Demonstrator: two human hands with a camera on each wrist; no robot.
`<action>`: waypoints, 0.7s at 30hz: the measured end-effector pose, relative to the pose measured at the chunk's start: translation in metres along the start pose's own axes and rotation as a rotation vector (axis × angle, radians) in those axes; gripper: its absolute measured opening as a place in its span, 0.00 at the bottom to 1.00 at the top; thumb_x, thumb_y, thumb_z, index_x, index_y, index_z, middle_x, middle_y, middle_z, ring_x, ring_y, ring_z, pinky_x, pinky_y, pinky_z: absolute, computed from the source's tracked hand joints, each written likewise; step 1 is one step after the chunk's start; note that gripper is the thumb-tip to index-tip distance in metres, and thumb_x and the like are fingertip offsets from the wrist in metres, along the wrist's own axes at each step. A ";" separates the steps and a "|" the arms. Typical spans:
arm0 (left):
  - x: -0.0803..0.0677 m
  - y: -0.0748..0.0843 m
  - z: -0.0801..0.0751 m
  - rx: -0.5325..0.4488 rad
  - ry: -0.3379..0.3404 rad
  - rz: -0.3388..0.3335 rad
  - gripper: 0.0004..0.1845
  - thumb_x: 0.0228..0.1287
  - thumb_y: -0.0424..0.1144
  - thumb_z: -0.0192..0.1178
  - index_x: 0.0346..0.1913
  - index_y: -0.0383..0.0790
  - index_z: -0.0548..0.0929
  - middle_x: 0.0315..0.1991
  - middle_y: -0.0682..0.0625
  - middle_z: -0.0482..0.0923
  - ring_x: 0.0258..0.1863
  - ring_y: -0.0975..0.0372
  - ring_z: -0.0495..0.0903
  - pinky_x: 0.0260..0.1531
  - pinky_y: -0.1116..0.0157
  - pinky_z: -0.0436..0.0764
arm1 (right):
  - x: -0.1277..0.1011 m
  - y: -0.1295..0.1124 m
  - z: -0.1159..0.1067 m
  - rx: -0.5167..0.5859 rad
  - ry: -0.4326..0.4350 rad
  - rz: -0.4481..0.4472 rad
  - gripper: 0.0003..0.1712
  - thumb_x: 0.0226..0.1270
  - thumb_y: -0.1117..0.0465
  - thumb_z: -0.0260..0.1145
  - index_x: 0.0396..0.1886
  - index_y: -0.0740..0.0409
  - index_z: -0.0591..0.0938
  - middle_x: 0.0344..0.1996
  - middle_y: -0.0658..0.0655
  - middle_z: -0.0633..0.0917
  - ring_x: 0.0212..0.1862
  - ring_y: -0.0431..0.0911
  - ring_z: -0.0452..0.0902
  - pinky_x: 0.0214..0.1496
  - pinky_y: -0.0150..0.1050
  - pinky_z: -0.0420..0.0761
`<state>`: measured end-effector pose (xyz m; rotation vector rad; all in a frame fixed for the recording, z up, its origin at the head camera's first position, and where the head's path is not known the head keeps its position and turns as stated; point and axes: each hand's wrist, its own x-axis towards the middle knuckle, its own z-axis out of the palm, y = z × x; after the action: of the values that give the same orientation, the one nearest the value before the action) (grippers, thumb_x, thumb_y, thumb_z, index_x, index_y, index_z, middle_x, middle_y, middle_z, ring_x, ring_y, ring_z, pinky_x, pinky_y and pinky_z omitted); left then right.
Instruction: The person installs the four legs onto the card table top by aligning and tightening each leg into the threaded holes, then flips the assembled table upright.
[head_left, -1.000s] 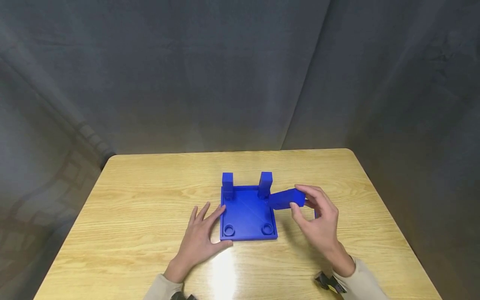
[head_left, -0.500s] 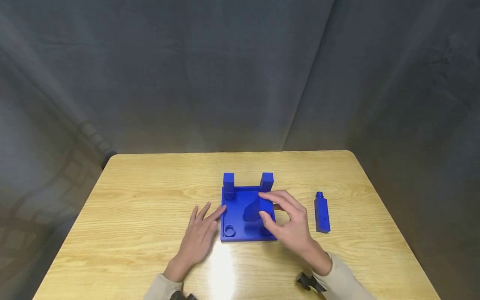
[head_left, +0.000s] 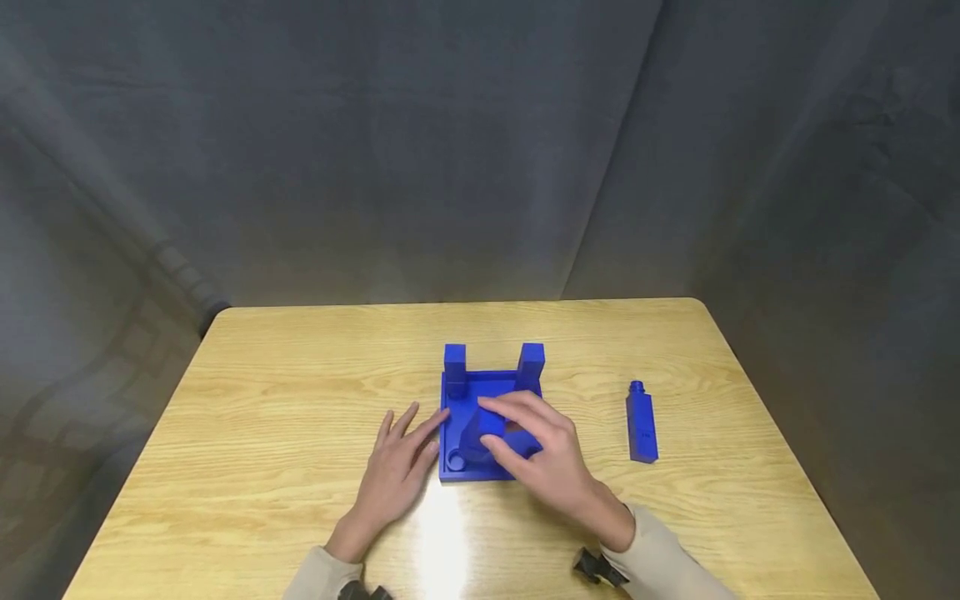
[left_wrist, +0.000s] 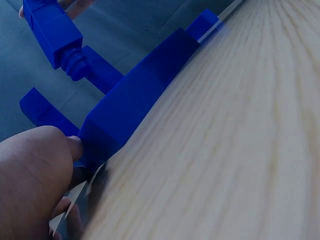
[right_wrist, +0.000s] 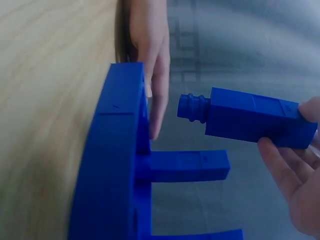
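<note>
Two square blue legs point(head_left: 455, 363) are already standing upright in the far corners of the blue base plate point(head_left: 480, 400), which is lying flat near the middle of the desk point(head_left: 285, 417). Two round sockets along the plate's near edge are showing as unfilled; the near-left one point(head_left: 456, 459) is visible, the near-right one is hiding under the right hand.

The right hand point(head_left: 536, 454) is pinching a third leg point(right_wrist: 252, 116) between thumb and fingers, holding it tilted above the near-left part of the plate. Its threaded stud is pointing towards the plate but is not yet touching it, as the right wrist view shows a clear gap.

The left hand point(head_left: 397, 475) is lying flat on the desk, fingers straight, with fingertips point(left_wrist: 75, 146) pressing against the plate's left edge and steadying it.

A fourth leg point(head_left: 641, 423) is lying on its side near the desk's right edge, well apart from the plate, untouched.

Judgement: roughly half done; two legs seated, the third being brought to its socket, the fourth waiting.
</note>
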<state>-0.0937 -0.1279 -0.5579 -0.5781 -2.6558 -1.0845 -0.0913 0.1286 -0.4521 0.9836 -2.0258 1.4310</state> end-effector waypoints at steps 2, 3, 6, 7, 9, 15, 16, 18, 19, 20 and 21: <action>0.000 0.001 0.000 0.002 -0.006 -0.009 0.24 0.86 0.43 0.57 0.79 0.53 0.80 0.72 0.44 0.84 0.80 0.36 0.69 0.85 0.32 0.49 | -0.002 0.001 0.003 -0.001 -0.016 -0.005 0.18 0.80 0.62 0.75 0.62 0.67 0.89 0.50 0.60 0.90 0.45 0.50 0.89 0.47 0.33 0.92; 0.000 0.001 0.000 0.002 -0.008 -0.009 0.24 0.86 0.43 0.57 0.79 0.53 0.80 0.72 0.44 0.84 0.80 0.36 0.69 0.85 0.31 0.49 | -0.003 0.001 0.005 -0.006 -0.026 -0.007 0.18 0.81 0.60 0.74 0.62 0.67 0.89 0.50 0.60 0.90 0.45 0.49 0.90 0.46 0.34 0.92; 0.000 0.002 -0.001 0.003 -0.006 -0.004 0.24 0.86 0.42 0.58 0.79 0.52 0.81 0.71 0.43 0.84 0.80 0.36 0.70 0.84 0.31 0.49 | -0.005 0.003 0.011 -0.017 -0.053 -0.016 0.19 0.82 0.59 0.73 0.63 0.67 0.88 0.51 0.60 0.90 0.45 0.49 0.90 0.45 0.34 0.92; 0.000 0.002 -0.001 0.003 -0.005 -0.002 0.24 0.86 0.42 0.58 0.79 0.51 0.81 0.72 0.43 0.84 0.80 0.35 0.70 0.84 0.31 0.49 | -0.006 0.004 0.013 -0.018 -0.060 -0.020 0.19 0.81 0.60 0.73 0.63 0.67 0.88 0.51 0.60 0.90 0.45 0.49 0.90 0.45 0.34 0.92; 0.000 0.002 -0.001 0.005 -0.007 -0.001 0.24 0.86 0.42 0.58 0.79 0.51 0.81 0.72 0.43 0.84 0.80 0.35 0.70 0.84 0.31 0.50 | -0.008 0.005 0.016 -0.015 -0.072 -0.029 0.19 0.81 0.60 0.73 0.64 0.67 0.88 0.51 0.60 0.90 0.45 0.50 0.91 0.45 0.33 0.92; 0.000 0.003 -0.001 0.019 -0.009 0.009 0.24 0.86 0.41 0.57 0.79 0.50 0.80 0.72 0.44 0.83 0.80 0.35 0.70 0.84 0.30 0.50 | -0.009 0.009 0.022 -0.035 -0.078 -0.060 0.20 0.82 0.59 0.72 0.64 0.68 0.88 0.51 0.61 0.90 0.44 0.49 0.90 0.44 0.34 0.93; 0.000 0.003 -0.001 0.019 -0.009 0.010 0.24 0.86 0.41 0.57 0.79 0.50 0.80 0.72 0.43 0.83 0.80 0.35 0.70 0.84 0.29 0.50 | -0.009 0.010 0.023 -0.039 -0.078 -0.061 0.20 0.82 0.59 0.72 0.64 0.68 0.88 0.51 0.61 0.90 0.43 0.49 0.90 0.43 0.35 0.93; 0.000 0.003 -0.001 0.020 -0.010 0.010 0.24 0.86 0.41 0.56 0.80 0.50 0.80 0.72 0.43 0.83 0.80 0.35 0.70 0.83 0.29 0.50 | -0.008 0.010 0.023 -0.040 -0.079 -0.061 0.20 0.82 0.59 0.72 0.64 0.68 0.88 0.51 0.61 0.90 0.43 0.49 0.90 0.43 0.36 0.93; 0.000 0.003 -0.002 0.021 -0.010 0.011 0.24 0.87 0.41 0.56 0.80 0.50 0.80 0.72 0.44 0.83 0.80 0.35 0.70 0.83 0.29 0.50 | -0.008 0.010 0.023 -0.040 -0.080 -0.061 0.20 0.82 0.59 0.72 0.64 0.68 0.88 0.52 0.61 0.90 0.43 0.49 0.90 0.43 0.36 0.93; 0.000 0.003 -0.002 0.019 -0.011 0.010 0.24 0.87 0.41 0.56 0.80 0.50 0.80 0.72 0.44 0.83 0.80 0.35 0.70 0.83 0.29 0.50 | -0.008 0.010 0.024 -0.042 -0.081 -0.060 0.20 0.82 0.59 0.72 0.64 0.68 0.87 0.52 0.61 0.90 0.43 0.49 0.91 0.43 0.36 0.93; 0.000 0.003 -0.002 0.019 -0.013 0.008 0.24 0.87 0.41 0.56 0.80 0.50 0.80 0.73 0.44 0.83 0.80 0.35 0.69 0.83 0.29 0.49 | -0.007 0.010 0.024 -0.044 -0.084 -0.060 0.20 0.82 0.60 0.72 0.64 0.68 0.87 0.52 0.61 0.90 0.44 0.49 0.91 0.43 0.36 0.93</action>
<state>-0.0925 -0.1273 -0.5549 -0.5938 -2.6691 -1.0558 -0.0937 0.1105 -0.4716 1.0926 -2.0602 1.3287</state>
